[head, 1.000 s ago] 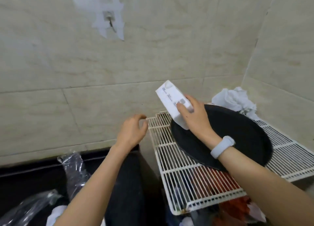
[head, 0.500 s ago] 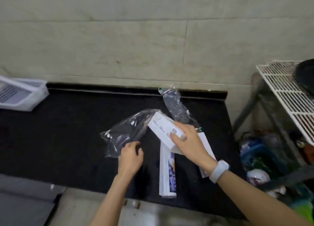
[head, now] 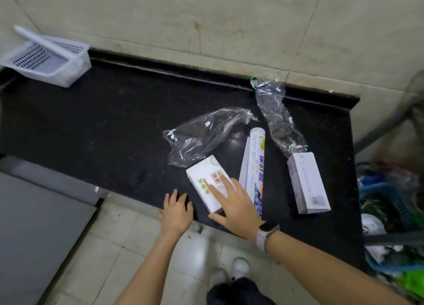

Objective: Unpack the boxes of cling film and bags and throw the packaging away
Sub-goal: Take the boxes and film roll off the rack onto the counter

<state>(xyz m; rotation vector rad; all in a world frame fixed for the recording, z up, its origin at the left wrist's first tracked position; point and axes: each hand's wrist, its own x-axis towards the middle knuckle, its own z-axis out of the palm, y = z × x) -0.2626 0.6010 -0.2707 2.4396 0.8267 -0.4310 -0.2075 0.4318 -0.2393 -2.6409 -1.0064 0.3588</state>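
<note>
A small white box (head: 205, 178) with green and brown print lies flat near the front edge of the black countertop (head: 114, 125). My right hand (head: 236, 204) rests on it with straight, spread fingers. My left hand (head: 176, 209) lies open on the counter's front edge, just left of the box. A long cling film box (head: 253, 164) lies beside my right hand. Further right is a pale purple box (head: 306, 185). Two crumpled clear plastic wrappers (head: 202, 134) (head: 277, 116) lie behind the boxes.
A white perforated plastic basket (head: 48, 59) sits tilted at the counter's far left against the tiled wall. Right of the counter, a blue bin (head: 390, 203) holds mixed rubbish under a metal rack leg. A grey surface lies low on the left.
My right hand carried the white box from above the wire rack over to the counter and laid it flat, letting go of its grip. My left hand came down onto the counter edge.
</note>
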